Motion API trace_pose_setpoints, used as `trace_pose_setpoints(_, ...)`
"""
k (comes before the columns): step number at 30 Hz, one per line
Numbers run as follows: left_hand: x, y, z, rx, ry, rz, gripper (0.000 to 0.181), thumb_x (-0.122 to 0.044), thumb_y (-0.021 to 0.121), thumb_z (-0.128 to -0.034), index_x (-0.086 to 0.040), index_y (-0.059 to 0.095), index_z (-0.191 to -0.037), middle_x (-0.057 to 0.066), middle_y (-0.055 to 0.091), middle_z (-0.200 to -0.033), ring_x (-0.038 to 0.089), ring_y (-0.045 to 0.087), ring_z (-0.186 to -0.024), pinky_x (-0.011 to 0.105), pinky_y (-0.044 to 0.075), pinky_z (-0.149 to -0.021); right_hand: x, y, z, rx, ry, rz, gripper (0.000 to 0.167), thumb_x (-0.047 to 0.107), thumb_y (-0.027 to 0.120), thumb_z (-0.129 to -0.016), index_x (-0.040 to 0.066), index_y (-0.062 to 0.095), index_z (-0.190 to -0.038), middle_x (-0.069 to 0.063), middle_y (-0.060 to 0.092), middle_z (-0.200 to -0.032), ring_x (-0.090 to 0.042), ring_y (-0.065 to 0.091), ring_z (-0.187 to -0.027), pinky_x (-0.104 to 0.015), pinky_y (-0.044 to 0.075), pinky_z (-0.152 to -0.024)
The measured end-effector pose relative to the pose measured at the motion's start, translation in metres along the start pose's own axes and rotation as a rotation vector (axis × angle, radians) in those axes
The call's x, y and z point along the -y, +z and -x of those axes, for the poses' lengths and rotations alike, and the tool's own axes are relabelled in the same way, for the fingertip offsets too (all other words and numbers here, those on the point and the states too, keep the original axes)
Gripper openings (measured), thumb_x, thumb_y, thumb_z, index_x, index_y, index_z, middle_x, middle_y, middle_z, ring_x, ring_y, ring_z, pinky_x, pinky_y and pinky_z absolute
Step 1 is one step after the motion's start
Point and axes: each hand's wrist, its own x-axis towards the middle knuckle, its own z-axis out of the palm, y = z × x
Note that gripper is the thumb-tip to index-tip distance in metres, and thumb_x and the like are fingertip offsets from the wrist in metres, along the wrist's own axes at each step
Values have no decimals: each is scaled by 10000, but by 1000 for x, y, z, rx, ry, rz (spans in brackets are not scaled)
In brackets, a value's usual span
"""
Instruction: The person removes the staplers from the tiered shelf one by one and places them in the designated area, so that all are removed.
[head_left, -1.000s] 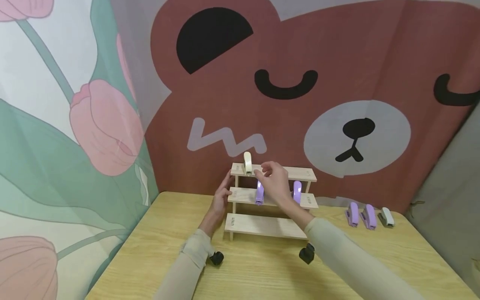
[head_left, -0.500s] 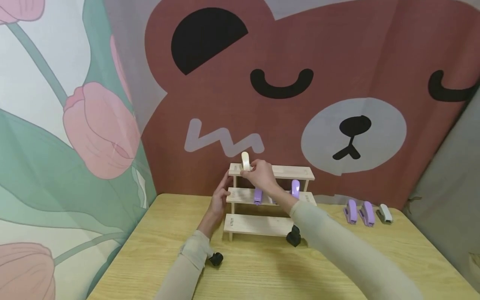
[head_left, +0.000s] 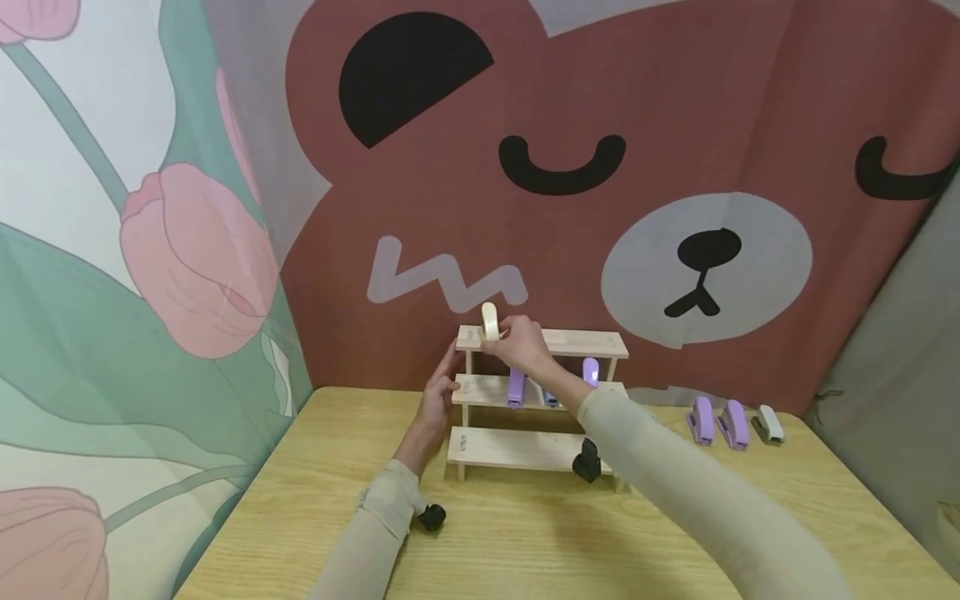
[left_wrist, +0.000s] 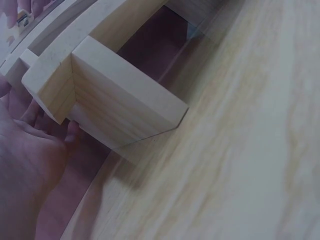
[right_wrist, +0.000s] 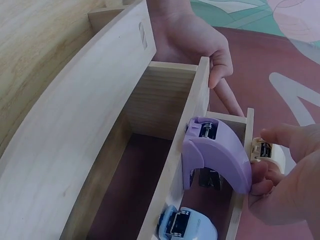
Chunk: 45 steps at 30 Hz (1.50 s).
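A three-tier wooden stand [head_left: 517, 450] holds small staplers. On its top tier, near the left end, my right hand [head_left: 525, 346] pinches an upright cream stapler [head_left: 490, 321]; the right wrist view shows thumb and fingers on the cream stapler [right_wrist: 272, 156]. My left hand [head_left: 435, 406] touches the stand's left side with fingers extended. Beside the stand's leg [left_wrist: 125, 85], the left palm [left_wrist: 30, 165] shows in the left wrist view. The middle tier carries a purple stapler [head_left: 516, 388], a light-blue stapler [right_wrist: 195, 225] and another purple stapler [head_left: 591, 372], partly behind my right forearm.
Two purple staplers [head_left: 702, 421] [head_left: 735, 425] and a pale grey-green stapler [head_left: 768, 425] stand on the wooden table [head_left: 495, 542] at the right rear. A bear-print cloth [head_left: 555, 250] hangs close behind the stand, a tulip-print cloth [head_left: 195, 258] to the left.
My right hand has moved left along the top tier and taken hold of the cream stapler. The left hand has stayed at the stand's side. The head view has shifted slightly.
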Motion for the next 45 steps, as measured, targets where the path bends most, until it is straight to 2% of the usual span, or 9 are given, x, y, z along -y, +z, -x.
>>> trace_pose_setpoints(7, 2, 0, 0, -18, -16, -9, 790, -64, 409, -851, -381, 391, -1574, 23, 394, -1580, 214, 213, -1479, 597, 46, -1123, -6, 3, -2, -7, -9, -14, 255, 216, 820, -831, 15, 713, -945, -52, 680, -770, -196, 609, -673, -328, 478, -605)
trace_pose_setpoints(15, 2, 4, 0, -1, -13, -13, 797, -65, 407, -850, -375, 373, -1583, 24, 374, -1592, 222, 225, -1479, 564, 98, -1125, -10, 3, 0, -16, 13, -47, 345, 236, 812, -844, -11, 697, -1054, -118, 701, -957, -237, 658, -840, -373, 532, -718)
trace_pose_setpoints(20, 2, 4, -2, 17, 4, 5, 803, -47, 401, -850, -327, 349, -1601, 58, 353, -1606, 245, 211, -1486, 568, 88, -1126, -10, 2, 1, -41, 12, -59, 354, 245, 813, -848, -12, 706, -1067, -116, 713, -965, -237, 665, -840, -375, 534, -724)
trace_pose_setpoints(25, 2, 5, -2, 15, -7, 10, 809, -47, 403, -843, -319, 348, -1603, 76, 348, -1606, 262, 202, -1490, 576, 70, -1122, -10, 0, 3, -60, 12, -72, 370, 245, 814, -847, -23, 711, -1080, -119, 709, -954, -244, 661, -827, -376, 531, -710)
trace_pose_setpoints(30, 2, 4, -2, 4, -9, 19, 801, -45, 404, -846, -321, 363, -1597, 62, 358, -1603, 250, 217, -1485, 561, 107, -1118, -11, -1, 4, -80, 13, -86, 385, 261, 810, -849, -13, 710, -1099, -97, 699, -942, -224, 646, -808, -354, 519, -687)
trace_pose_setpoints(41, 0, 2, -1, 3, -2, 22, 807, -25, 393, -850, -324, 360, -1598, 49, 355, -1606, 250, 244, -1472, 517, 199, -1100, -10, -17, 8, -119, 1, -108, 363, 282, 815, -849, 15, 723, -1077, -68, 688, -896, -216, 624, -763, -349, 492, -655)
trace_pose_setpoints(45, -1, 2, 0, 0, 19, 24, 807, -11, 392, -847, -285, 352, -1605, 75, 355, -1606, 251, 229, -1480, 527, 155, -1113, -11, -26, 11, -123, -2, -112, 344, 304, 824, -842, 42, 730, -1045, -55, 682, -881, -207, 591, -746, -348, 459, -634)
